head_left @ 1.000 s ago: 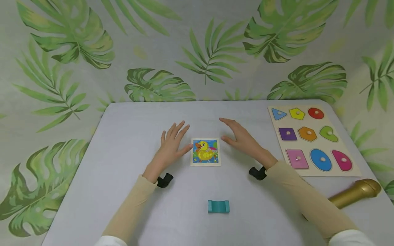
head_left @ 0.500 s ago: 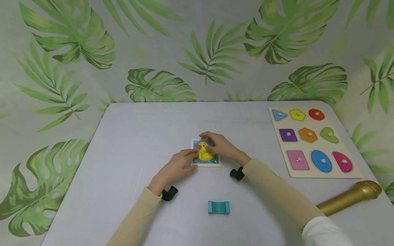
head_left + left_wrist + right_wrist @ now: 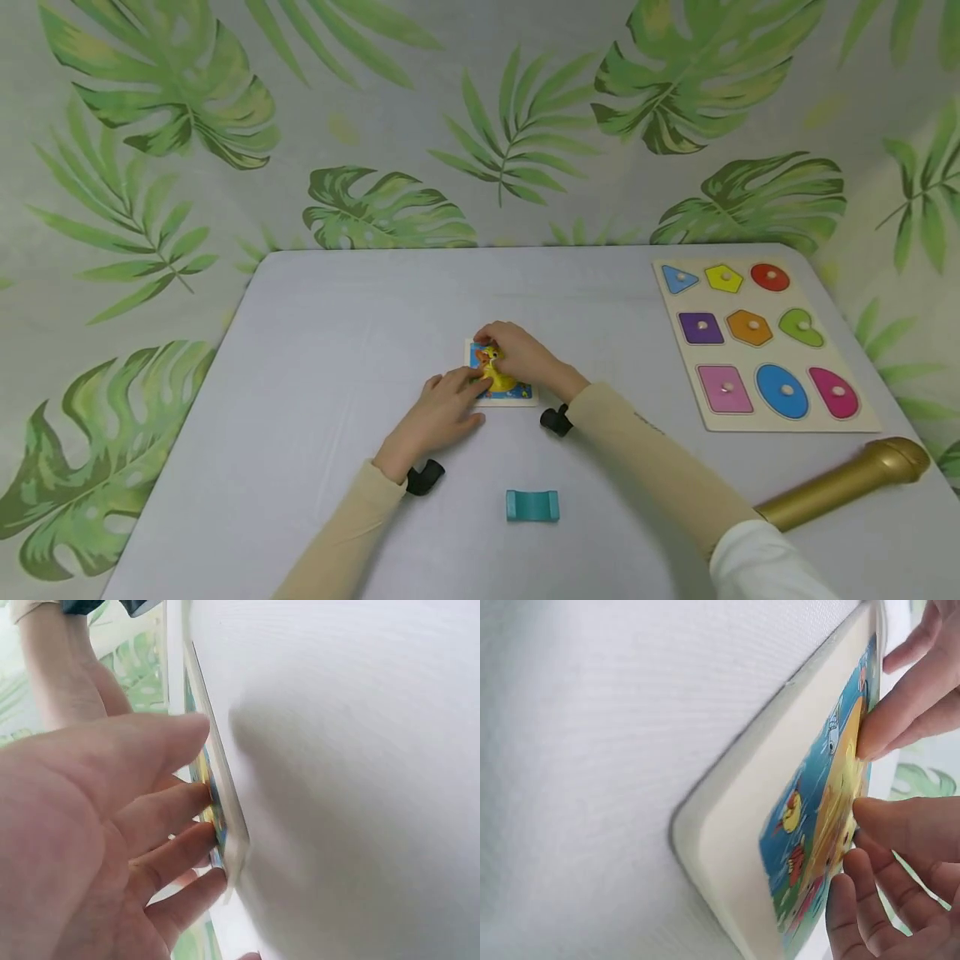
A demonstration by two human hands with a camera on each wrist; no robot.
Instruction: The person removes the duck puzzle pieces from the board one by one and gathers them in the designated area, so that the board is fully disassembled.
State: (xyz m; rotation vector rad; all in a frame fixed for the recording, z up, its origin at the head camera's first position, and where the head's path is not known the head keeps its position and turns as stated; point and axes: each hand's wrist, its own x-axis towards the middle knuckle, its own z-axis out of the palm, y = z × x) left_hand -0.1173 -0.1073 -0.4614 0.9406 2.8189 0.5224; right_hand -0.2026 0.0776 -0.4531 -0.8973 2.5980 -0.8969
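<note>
A small square duck puzzle [image 3: 502, 398] with a pale border and a yellow duck picture lies flat on the table, mid-view. My left hand [image 3: 438, 414] reaches it from the lower left; its fingers [image 3: 169, 814] are extended, their tips at the picture, the thumb apart. From the right, my right hand [image 3: 522, 354] covers the upper part of the picture, its fingers bent over the duck. In the right wrist view its thumb [image 3: 900, 821] touches the duck's surface, with bent fingers [image 3: 862, 900] close below. I cannot tell whether it pinches a piece.
A teal bridge-shaped block [image 3: 532, 506] lies nearer me than the puzzle. At right rests a knobbed shape board [image 3: 765, 421], with a gold microphone [image 3: 847, 483] in front of it, partly behind my right sleeve. A leaf-print cloth [image 3: 525, 125] hangs behind the table [image 3: 337, 317].
Both hands have come inward from either side of the duck puzzle onto its picture. Over the last half second the right hand has shifted slightly left. The puzzle has kept its place.
</note>
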